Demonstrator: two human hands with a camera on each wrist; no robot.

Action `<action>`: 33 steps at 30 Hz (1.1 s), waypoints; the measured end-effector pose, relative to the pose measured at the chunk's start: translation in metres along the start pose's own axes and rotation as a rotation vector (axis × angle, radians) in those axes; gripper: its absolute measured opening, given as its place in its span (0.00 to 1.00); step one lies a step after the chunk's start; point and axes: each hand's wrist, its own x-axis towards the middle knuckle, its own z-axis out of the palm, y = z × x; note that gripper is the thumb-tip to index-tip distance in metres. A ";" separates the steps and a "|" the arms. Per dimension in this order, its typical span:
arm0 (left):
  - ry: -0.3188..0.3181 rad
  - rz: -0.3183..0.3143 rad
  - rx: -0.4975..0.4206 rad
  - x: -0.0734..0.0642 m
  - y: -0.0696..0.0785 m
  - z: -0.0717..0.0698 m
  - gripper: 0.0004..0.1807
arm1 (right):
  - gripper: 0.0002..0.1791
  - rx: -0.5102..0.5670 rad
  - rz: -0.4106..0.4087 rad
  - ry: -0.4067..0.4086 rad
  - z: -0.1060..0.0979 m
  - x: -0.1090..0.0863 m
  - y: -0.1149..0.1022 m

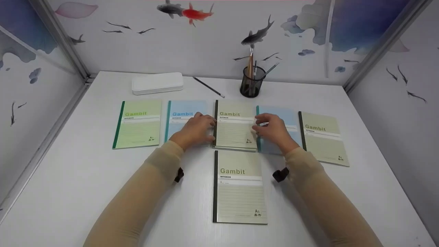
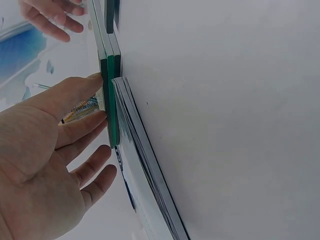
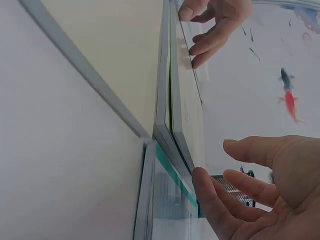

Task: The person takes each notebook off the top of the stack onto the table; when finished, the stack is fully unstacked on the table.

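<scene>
A beige Gambit notebook (image 1: 236, 133) tops a small stack in the middle of the head view; its layered edges show in both wrist views. My left hand (image 1: 196, 129) has its thumb and fingers along the stack's dark spine side, and in the left wrist view the fingertips (image 2: 97, 76) touch the spines. At the opposite side my right hand (image 1: 272, 130) is held with loosely bent fingers; one fingertip (image 3: 199, 175) meets the stack's edge. Under the left hand lies a blue notebook (image 1: 187, 106), partly hidden. Another blue notebook (image 1: 279, 112) lies beneath the right hand.
A single beige notebook (image 1: 240, 197) lies in front of the stack. A green notebook (image 1: 140, 130) is at far left, another beige one (image 1: 324, 140) at far right. Behind them are a white case (image 1: 157, 83), a pencil (image 1: 208, 87) and a black mesh pen cup (image 1: 252, 84).
</scene>
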 end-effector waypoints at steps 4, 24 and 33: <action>0.004 -0.012 -0.002 0.001 0.001 0.001 0.30 | 0.28 -0.017 0.044 0.005 -0.002 0.014 -0.002; -0.002 -0.023 -0.017 -0.003 0.004 0.002 0.31 | 0.37 -0.183 0.137 -0.013 0.004 0.032 -0.008; 0.017 0.038 0.100 0.000 0.004 -0.001 0.28 | 0.35 -0.078 0.144 -0.004 0.004 0.035 -0.006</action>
